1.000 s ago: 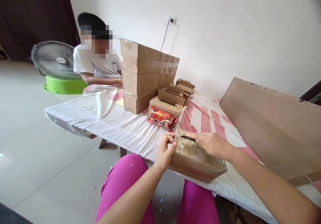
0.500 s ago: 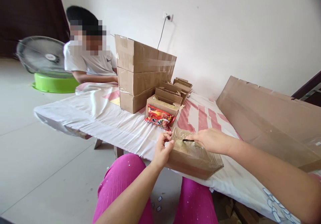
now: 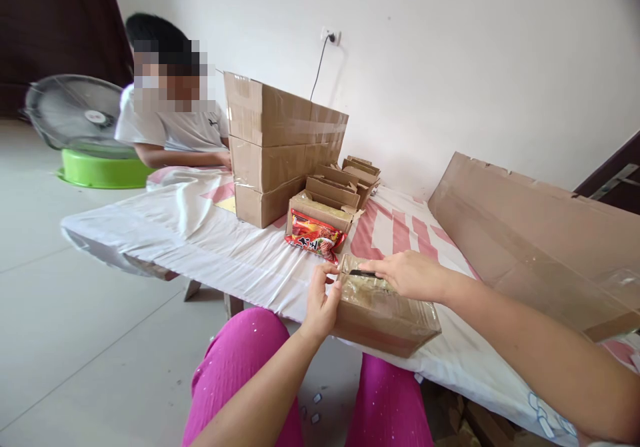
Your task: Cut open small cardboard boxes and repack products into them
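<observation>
On the table edge in front of me lies a small cardboard box point(image 3: 385, 327), clear tape shining on its top. My left hand point(image 3: 321, 300) grips its left end, thumb on the near side and fingers at the far corner. Over the box top, my right hand point(image 3: 410, 275) holds a slim black tool that looks like a box cutter point(image 3: 363, 273). Its tip points left, close to my left fingers, along the taped top. Just beyond the box, a red noodle packet point(image 3: 315, 235) leans against another small carton point(image 3: 320, 208).
Stacked cardboard boxes point(image 3: 285, 147) rise at the table's middle, with several opened cartons point(image 3: 333, 190) beside them. A large cardboard sheet point(image 3: 530, 233) stands at right. A person in a white shirt point(image 3: 170, 130) sits beyond the table, near a fan point(image 3: 75, 113) on a green basin point(image 3: 105, 169).
My right hand has slid left along the box top with the black tool, bringing its tip to the left end. My left hand keeps its hold. The view has shifted slightly.
</observation>
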`<state>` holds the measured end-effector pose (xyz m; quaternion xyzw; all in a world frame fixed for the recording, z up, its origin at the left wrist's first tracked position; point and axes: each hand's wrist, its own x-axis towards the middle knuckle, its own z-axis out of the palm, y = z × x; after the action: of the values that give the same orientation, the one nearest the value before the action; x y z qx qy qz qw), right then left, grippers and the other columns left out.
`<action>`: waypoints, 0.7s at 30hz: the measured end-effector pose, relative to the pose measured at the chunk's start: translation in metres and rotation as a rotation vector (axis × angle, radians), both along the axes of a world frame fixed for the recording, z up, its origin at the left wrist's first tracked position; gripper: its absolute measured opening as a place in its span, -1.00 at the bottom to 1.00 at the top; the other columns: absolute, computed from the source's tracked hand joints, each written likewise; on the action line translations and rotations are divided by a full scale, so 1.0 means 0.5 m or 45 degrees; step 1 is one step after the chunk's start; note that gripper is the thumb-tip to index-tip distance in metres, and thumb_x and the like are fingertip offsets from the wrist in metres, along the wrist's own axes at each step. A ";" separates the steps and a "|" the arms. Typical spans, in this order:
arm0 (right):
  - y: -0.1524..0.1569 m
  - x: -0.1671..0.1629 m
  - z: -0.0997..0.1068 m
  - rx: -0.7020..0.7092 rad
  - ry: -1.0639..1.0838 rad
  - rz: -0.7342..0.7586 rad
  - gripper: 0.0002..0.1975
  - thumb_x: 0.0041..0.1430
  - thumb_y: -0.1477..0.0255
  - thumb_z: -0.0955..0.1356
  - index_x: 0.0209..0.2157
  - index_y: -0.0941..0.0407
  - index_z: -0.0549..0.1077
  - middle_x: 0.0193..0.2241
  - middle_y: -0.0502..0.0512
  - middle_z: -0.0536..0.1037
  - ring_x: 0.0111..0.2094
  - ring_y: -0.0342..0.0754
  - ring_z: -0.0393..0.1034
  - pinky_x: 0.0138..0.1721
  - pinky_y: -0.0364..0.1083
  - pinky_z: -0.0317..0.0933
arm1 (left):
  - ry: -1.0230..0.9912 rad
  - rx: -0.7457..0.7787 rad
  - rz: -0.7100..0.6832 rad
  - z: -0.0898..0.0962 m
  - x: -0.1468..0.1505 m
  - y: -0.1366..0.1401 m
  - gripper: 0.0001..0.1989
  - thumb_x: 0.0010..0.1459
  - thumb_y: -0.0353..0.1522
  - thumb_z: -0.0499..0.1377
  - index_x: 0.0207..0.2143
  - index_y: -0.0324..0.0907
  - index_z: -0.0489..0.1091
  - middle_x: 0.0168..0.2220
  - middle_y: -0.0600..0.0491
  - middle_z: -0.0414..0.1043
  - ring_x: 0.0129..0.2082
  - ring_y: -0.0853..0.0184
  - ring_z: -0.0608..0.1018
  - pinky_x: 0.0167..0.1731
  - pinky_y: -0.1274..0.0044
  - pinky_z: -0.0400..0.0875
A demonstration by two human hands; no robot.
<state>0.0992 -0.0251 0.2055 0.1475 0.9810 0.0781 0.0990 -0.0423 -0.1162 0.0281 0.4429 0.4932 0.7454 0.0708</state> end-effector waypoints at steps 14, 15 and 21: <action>-0.001 -0.065 0.037 -0.037 -0.320 0.052 -0.57 0.25 0.44 0.20 0.08 -0.14 0.43 -0.23 0.05 0.63 -0.33 -0.03 0.48 -0.40 -0.13 0.12 | 0.075 0.022 0.017 -0.002 -0.004 0.000 -0.82 0.24 -0.23 0.02 -0.22 -0.12 0.30 -0.16 -0.03 0.31 -0.12 0.22 0.38 -0.15 0.42 0.28; -0.006 -0.066 0.039 -0.004 -0.358 0.059 -0.56 0.23 0.46 0.21 0.08 -0.14 0.44 -0.22 0.06 0.63 -0.32 -0.02 0.49 -0.41 -0.13 0.12 | 0.087 0.013 0.019 0.000 -0.005 -0.001 -0.82 0.24 -0.23 0.02 -0.22 -0.13 0.30 -0.16 -0.03 0.31 -0.12 0.22 0.39 -0.15 0.42 0.29; -0.031 -0.052 0.064 0.102 -0.414 0.053 -0.56 0.12 0.55 0.25 -0.03 -0.10 0.52 -0.29 0.08 0.64 -0.34 -0.01 0.50 -0.44 -0.13 0.08 | 0.171 -0.058 0.012 0.010 -0.004 -0.009 -0.80 0.21 -0.24 0.03 -0.21 -0.13 0.35 -0.11 -0.07 0.32 -0.08 0.19 0.38 -0.15 0.40 0.30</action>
<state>0.0733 -0.0407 0.2377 0.1162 0.9510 0.1422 0.2488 -0.0445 -0.1206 0.0330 0.4878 0.5156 0.7030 0.0443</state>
